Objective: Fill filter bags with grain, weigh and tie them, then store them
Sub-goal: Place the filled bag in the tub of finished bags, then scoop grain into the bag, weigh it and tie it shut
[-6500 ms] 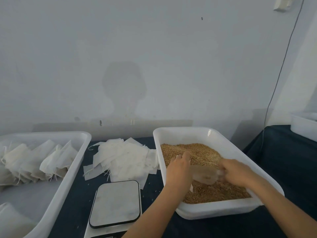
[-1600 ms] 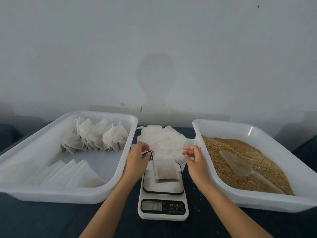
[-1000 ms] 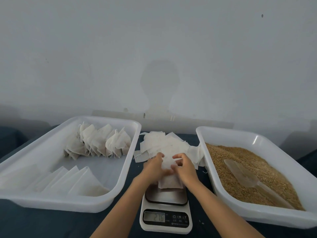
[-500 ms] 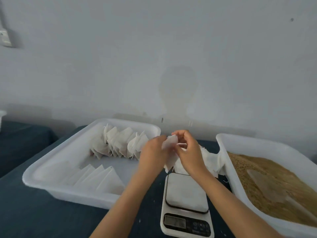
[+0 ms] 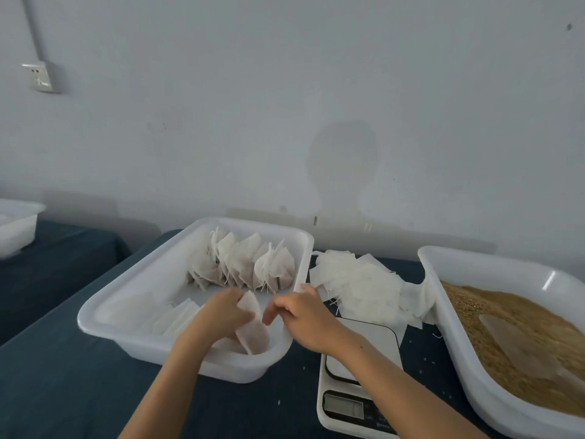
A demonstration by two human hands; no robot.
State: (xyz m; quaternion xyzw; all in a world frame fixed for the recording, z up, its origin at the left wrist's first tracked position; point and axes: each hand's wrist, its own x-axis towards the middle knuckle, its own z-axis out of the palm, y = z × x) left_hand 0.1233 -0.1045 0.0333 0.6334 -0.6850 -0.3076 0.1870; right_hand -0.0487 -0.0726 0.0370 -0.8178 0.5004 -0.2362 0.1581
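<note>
1. My left hand [image 5: 226,312] pinches the small white grain-filled filter bag [image 5: 253,327] by its top, low over the near end of the white plastic storage tray [image 5: 104,308], at 9 o'clock from the digital scale [image 5: 357,378].
2. My right hand [image 5: 304,315] hovers beside it, fingers loosely curled, holding nothing I can make out.
3. I judge the bag light, soft, easily torn; best held by the gathered neck.
4. The tie is hidden and the scale display unreadable.

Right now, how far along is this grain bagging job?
Done: a row of tied bags stands in the storage tray. In hand: the left hand holds a filled bag low in that tray, the right hand beside it. Left: empty bags and plenty of grain; the scale is bare.
</note>
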